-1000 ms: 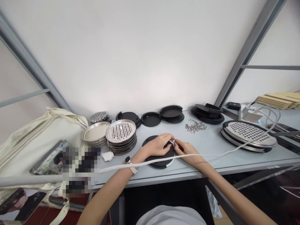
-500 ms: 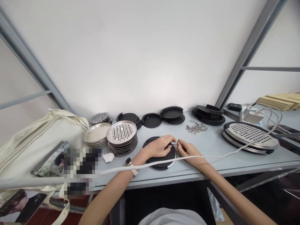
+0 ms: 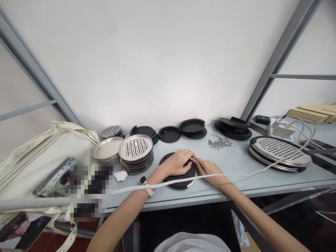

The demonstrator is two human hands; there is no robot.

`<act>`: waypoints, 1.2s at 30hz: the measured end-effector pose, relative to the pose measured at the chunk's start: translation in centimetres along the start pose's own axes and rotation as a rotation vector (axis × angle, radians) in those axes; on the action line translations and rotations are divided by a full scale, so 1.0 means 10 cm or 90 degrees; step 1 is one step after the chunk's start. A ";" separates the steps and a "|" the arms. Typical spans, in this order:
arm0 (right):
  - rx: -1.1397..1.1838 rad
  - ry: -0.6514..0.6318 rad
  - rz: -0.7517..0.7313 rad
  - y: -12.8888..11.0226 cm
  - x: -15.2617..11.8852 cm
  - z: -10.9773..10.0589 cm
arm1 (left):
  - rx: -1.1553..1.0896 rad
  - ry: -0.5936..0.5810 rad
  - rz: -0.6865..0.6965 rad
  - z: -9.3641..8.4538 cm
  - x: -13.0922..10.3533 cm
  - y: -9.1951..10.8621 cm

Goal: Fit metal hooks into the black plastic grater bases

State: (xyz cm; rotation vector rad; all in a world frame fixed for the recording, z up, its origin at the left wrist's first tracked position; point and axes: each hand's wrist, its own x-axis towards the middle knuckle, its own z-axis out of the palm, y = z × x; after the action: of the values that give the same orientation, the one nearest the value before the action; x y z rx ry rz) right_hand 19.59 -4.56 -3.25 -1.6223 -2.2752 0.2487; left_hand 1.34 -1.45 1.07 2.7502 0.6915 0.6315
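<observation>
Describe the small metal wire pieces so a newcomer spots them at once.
Find the grey table below the white wall. Along its back runs a row of black discs. Just in front of its right half lie the wire pieces, a loose silvery tangle among flat round neighbours.

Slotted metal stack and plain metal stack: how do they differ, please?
The slotted metal stack shows rows of dark slots on top; the plain metal stack has a mostly smooth top. The slotted metal stack stands taller than the plain metal stack. Both have round, silvery tops.
</observation>
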 end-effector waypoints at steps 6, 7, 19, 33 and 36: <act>0.014 -0.008 -0.001 -0.04 0.00 -0.03 | -0.020 0.010 0.015 0.03 0.00 -0.03; 0.012 -0.009 0.003 -0.04 0.00 -0.04 | -0.028 0.011 0.018 0.04 0.00 -0.04; 0.012 0.007 0.004 -0.02 -0.02 -0.02 | -0.082 -0.009 0.001 0.01 -0.01 -0.02; 0.020 0.015 -0.001 -0.02 -0.03 -0.02 | -0.085 -0.004 0.015 0.00 0.00 0.00; 0.021 0.023 0.002 -0.02 -0.04 -0.01 | -0.087 -0.008 0.012 0.00 0.00 0.00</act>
State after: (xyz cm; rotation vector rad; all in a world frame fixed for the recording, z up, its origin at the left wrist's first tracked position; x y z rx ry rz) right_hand 19.60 -4.98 -3.13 -1.6004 -2.2310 0.2545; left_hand 1.31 -1.48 1.09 2.6350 0.5974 0.6404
